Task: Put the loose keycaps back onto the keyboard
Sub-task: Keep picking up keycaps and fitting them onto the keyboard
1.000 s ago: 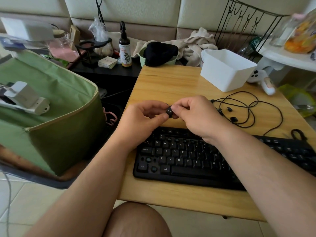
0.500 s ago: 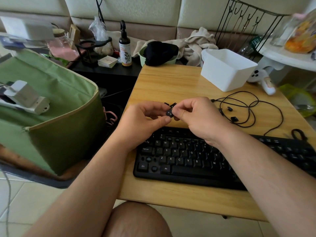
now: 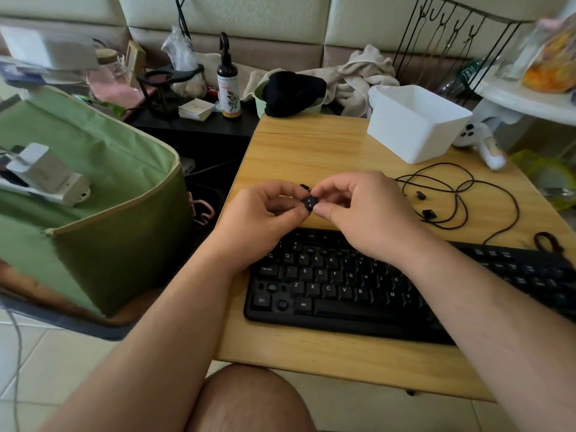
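Change since a second ago: I see little. Both hands remain over the top edge of the keyboard [image 3: 358, 285], and the keycap [image 3: 309, 203] between them has been turned so its white legend now faces the camera; a second keycap [image 3: 305, 186] has come into view behind the fingers.

Left hand [image 3: 265, 213]: fingers curled, thumb and forefinger pinching the keycap's left side.
Right hand [image 3: 364, 210]: fingers curled, thumb and forefinger pinching its right side.
Keycap: held above the table [image 3: 311, 151], just behind the keyboard's function row.
Keyboard: black, at the table's near edge; open sockets show in the lower-left rows. My right forearm covers its middle keys.
Loose keycaps: two more [image 3: 421, 195] [image 3: 428, 213] lie inside the loops of a black cable [image 3: 467, 194], right of the hands.
Surroundings: white bin [image 3: 414, 123] at the far right of the table; green bag [image 3: 93, 213] to the left, off the table; spray bottle [image 3: 228, 85] behind.
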A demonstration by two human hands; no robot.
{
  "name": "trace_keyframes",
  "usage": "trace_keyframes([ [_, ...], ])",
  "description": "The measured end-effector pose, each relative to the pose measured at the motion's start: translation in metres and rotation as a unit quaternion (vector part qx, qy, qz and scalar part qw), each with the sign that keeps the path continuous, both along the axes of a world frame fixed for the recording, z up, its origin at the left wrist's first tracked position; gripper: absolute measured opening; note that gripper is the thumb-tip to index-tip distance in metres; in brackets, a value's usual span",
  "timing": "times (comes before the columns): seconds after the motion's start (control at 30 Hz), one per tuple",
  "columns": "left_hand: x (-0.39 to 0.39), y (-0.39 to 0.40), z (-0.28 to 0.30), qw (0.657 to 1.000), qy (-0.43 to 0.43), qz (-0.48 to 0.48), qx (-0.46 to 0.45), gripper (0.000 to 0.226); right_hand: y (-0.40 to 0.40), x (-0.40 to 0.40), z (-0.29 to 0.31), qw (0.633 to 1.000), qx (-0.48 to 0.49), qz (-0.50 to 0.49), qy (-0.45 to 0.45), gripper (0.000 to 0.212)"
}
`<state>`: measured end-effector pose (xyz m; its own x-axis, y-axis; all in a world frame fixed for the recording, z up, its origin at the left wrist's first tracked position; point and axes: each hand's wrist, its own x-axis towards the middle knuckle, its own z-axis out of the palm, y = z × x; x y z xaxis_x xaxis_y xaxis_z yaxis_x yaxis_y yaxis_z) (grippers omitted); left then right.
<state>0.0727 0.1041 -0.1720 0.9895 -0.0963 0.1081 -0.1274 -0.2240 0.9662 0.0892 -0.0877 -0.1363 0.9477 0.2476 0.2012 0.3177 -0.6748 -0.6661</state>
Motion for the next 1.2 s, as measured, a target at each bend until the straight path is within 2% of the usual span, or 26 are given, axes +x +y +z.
trace_keyframes([
  [0.1, 0.001, 0.002, -0.001, 1.0, 0.006, -0.002, 0.0, 0.019, 0.0, -0.002, 0.008, 0.998, -0.06, 0.016, -0.015, 0.012],
  [0.37, 0.004, 0.004, -0.004, 1.0, 0.007, -0.014, -0.009, 0.014, -0.006, -0.001, 0.016, 0.994, -0.107, 0.029, 0.007, 0.01],
  [0.6, 0.005, 0.002, -0.002, 0.999, 0.015, -0.028, 0.033, 0.015, -0.019, -0.012, 0.023, 0.971, -0.204, 0.081, 0.1, 0.012],
  [0.9, 0.004, 0.002, -0.001, 0.992, 0.014, -0.046, 0.113, 0.014, -0.01, -0.016, 0.022, 0.97, -0.199, 0.035, 0.137, 0.011],
  [0.97, 0.005, 0.001, -0.002, 0.987, 0.016, -0.053, 0.15, 0.019, -0.008, -0.016, 0.023, 0.97, -0.191, 0.017, 0.151, 0.012],
  [1.1, 0.005, -0.003, 0.0, 0.966, 0.013, -0.056, 0.252, 0.046, -0.002, -0.015, 0.024, 0.968, -0.184, -0.007, 0.168, 0.014],
  [1.2, 0.007, -0.004, 0.003, 0.963, 0.017, -0.064, 0.262, 0.05, 0.001, -0.016, 0.026, 0.968, -0.191, -0.012, 0.162, 0.013],
])
